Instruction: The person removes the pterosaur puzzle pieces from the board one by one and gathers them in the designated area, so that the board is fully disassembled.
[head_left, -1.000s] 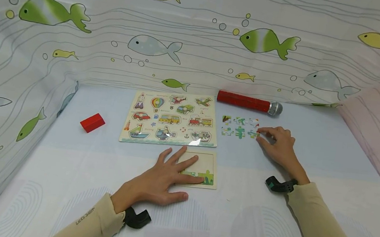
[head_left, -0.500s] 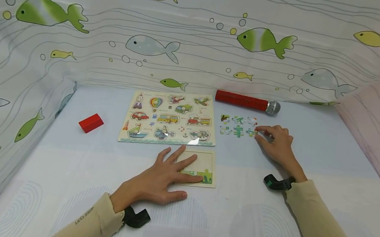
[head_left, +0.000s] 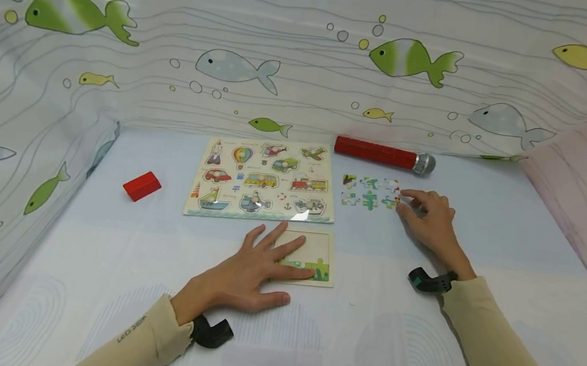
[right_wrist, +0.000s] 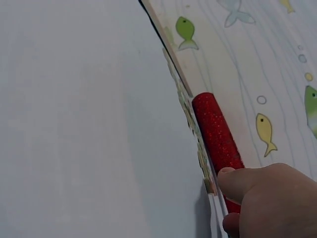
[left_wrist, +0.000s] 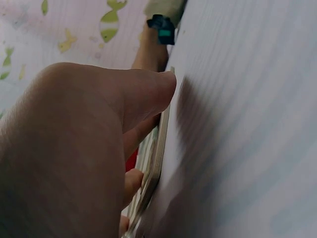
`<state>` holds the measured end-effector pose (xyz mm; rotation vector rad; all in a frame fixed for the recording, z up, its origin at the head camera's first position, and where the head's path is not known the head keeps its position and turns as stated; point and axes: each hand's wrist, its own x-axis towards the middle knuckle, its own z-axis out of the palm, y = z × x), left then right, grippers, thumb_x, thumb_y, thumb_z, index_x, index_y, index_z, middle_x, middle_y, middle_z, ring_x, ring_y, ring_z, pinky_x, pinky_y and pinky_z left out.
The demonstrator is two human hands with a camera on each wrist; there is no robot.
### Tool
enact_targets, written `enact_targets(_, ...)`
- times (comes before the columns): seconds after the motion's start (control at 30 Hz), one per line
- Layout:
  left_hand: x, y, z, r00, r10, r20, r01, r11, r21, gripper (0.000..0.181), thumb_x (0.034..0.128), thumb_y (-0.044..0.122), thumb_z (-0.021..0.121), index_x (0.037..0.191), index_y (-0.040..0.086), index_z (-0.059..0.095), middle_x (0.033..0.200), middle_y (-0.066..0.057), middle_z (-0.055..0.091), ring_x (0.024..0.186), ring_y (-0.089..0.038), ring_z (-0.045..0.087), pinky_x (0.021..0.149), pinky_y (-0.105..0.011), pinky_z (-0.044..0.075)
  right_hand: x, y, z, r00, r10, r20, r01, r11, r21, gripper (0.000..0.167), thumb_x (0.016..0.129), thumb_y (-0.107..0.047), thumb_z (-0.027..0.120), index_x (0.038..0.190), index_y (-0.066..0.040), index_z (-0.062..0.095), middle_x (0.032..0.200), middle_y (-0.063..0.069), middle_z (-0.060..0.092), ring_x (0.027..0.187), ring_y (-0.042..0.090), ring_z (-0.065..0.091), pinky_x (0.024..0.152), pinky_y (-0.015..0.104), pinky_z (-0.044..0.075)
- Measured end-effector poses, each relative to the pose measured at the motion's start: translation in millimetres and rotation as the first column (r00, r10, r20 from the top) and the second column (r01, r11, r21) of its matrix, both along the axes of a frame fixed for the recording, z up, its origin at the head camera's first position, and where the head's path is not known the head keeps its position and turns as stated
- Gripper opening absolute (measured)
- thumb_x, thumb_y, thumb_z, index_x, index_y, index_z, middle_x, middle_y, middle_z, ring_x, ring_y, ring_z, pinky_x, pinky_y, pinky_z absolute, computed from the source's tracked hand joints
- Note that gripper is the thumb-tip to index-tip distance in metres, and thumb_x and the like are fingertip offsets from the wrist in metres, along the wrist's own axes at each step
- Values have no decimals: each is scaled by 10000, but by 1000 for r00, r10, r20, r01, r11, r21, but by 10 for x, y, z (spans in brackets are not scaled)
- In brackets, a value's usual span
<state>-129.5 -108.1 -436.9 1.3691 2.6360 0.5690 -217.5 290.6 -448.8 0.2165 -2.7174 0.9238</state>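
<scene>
In the head view, my left hand [head_left: 248, 273] lies spread, fingers straight, across a small wooden puzzle tray [head_left: 332, 253]. Joined green jigsaw pieces [head_left: 321, 268] line the tray's lower edge, partly under the fingers. My right hand [head_left: 430, 222] is at the right end of a group of loose jigsaw pieces [head_left: 369, 200], laid in two rows. Its thumb and index finger are slightly apart beside the end pieces; nothing shows between them. In the right wrist view, the thumb [right_wrist: 235, 183] and a fingertip appear separated, and the pieces are seen edge-on. Contact with a piece is unclear.
A larger vehicle peg puzzle board [head_left: 265, 182] lies behind the small tray. At the back, a red microphone [head_left: 381, 154] with a silver head lies near the fish-printed cloth wall [head_left: 312, 43]. A red block [head_left: 142, 186] sits at the left.
The right thumb and index finger have parted slightly, the index moving up towards the top row's end piece. My left hand stays on the tray. The head view has shifted slightly.
</scene>
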Motion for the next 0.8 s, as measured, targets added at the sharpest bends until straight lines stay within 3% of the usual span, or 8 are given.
enact_targets(0.23,-1,0,3,1000,0,-2,0,1000,-11,522,975,567,489,1490,493,456,1716,-13,201,1596,-410,-11,1184,-712,56,40,-163,108,997,29,-76,-34,997,-67,264,956,-140,685,1196,-34,719,945,160,630,882,248,437,779,413,201)
enact_targets(0.33,-3,-4,4,1000,0,0,0,1000,-16,521,976,574,485,1489,493,457,1717,-11,196,1596,-412,-11,1184,-712,58,57,-287,144,990,97,-102,-107,990,-94,227,929,-103,718,1141,-22,734,905,147,637,870,266,473,796,400,240)
enact_targets(0.43,-1,-14,12,1000,2,5,-2,1000,-17,520,977,571,486,1490,491,457,1718,-10,195,1596,-411,-15,1184,-714,57,95,-447,173,970,217,-113,-228,970,-88,207,900,-82,756,1102,-34,745,880,114,652,854,270,512,802,389,314)
enact_targets(0.53,1,-14,15,1000,4,2,-4,1000,-15,520,980,568,483,1493,494,449,1718,-11,193,1596,-409,-17,1182,-719,59,173,-638,212,926,371,-68,-376,924,-68,198,893,-98,772,1090,-82,754,897,51,677,864,224,541,791,376,394)
enact_targets(0.67,-1,5,10,1000,4,-5,-4,1000,-20,519,984,572,476,1497,505,432,1719,-10,187,1595,-409,-23,1180,-722,60,306,-891,260,833,553,26,-550,832,-76,198,897,-125,776,1095,-140,766,944,-25,710,858,159,550,776,333,440)
enact_targets(0.8,14,13,15,1000,5,2,-5,1000,-27,519,983,574,480,1495,504,437,1717,-16,194,1594,-411,-30,1178,-724,58,411,-1097,271,759,645,94,-637,764,-98,188,906,-155,775,1093,-170,772,943,-91,702,858,135,535,788,314,426)
